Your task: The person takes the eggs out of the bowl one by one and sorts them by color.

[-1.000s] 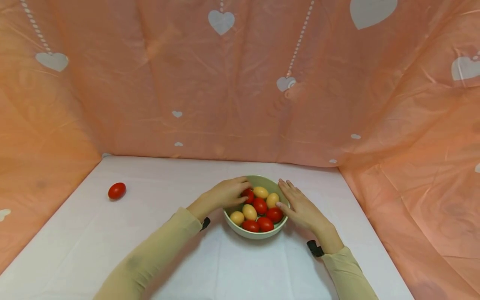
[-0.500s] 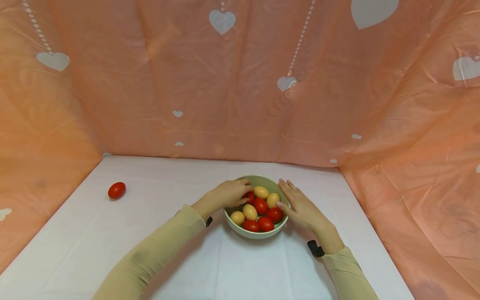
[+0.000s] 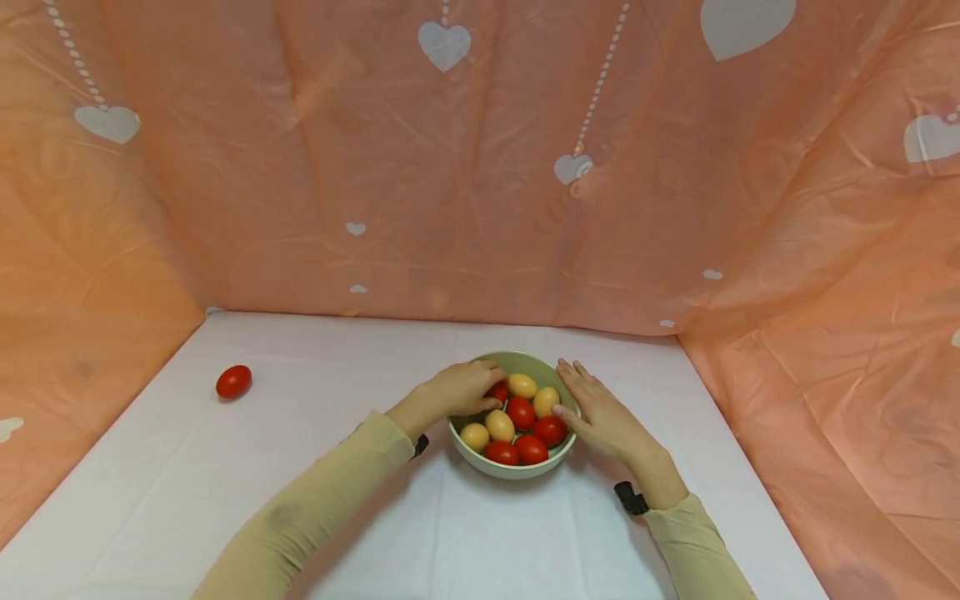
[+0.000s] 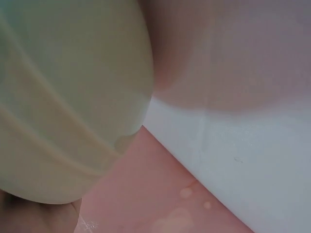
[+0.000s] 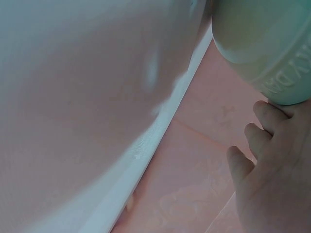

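A pale green bowl holds several red eggs and several yellowish eggs. My left hand reaches over the bowl's left rim, thumb and fingers around a red egg lying inside; part of that egg is hidden by the fingers. On the opposite side, my right hand lies along the right rim with straight fingers and its thumb over the edge. The right wrist view shows that hand against the bowl's outer wall, which has raised lettering. The bowl's wall fills much of the left wrist view.
One red egg lies alone at the far left of the white-covered table. Orange sheets with white hearts hang behind and along both sides. Each wrist wears a small black device.
My left hand has shifted slightly to the right and now covers more of the red egg under its fingers. The right hand and the bowl stay in place.
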### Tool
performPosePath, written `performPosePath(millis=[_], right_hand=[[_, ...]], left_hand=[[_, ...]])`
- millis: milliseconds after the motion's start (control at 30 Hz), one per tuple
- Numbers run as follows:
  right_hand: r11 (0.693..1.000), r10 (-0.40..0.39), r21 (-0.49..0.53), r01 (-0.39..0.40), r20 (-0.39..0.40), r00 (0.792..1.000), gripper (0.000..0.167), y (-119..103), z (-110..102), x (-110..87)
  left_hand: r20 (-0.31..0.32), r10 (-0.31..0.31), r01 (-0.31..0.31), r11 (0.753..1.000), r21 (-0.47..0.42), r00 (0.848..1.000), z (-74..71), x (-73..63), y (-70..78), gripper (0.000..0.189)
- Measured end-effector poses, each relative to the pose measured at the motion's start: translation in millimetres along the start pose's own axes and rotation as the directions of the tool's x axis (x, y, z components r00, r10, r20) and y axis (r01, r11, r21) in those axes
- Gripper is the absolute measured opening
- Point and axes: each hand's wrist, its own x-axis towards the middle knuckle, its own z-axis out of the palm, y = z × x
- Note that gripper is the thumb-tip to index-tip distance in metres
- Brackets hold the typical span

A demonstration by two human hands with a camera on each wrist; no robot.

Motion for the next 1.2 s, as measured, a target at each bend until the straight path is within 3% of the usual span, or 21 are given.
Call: performPosePath(millis=[400, 700, 1000, 1200], right_hand=[[1.000, -0.002, -0.002, 0.002, 0.002, 1.000, 0.074, -1, 0, 0.5], [1.000, -0.003, 0.003, 0.003, -0.002, 1.000, 0.073, 1, 1, 1.0], [1.000, -0.024, 0.005, 0.024, -0.025, 0.999, 0.072, 2, 1, -0.2], [1.000, -0.021, -0.001, 0.021, -0.026, 0.999, 0.072, 2, 0, -1.0]], left_hand=[[-0.032, -0.001, -0.002, 0.995, -0.098, 0.999, -4.1, -7.2, -1.4, 0.039], [-0.148, 0.008, -0.036, 0.983, -0.182, 0.989, -9.1, -17.9, -3.9, 0.040], [-0.291, -0.010, -0.061, 0.970, -0.234, 0.957, -15.2, -33.7, -6.8, 0.041], [-0.412, -0.003, -0.102, 0.967, -0.233, 0.911, -14.4, -46.2, -16.8, 0.044]])
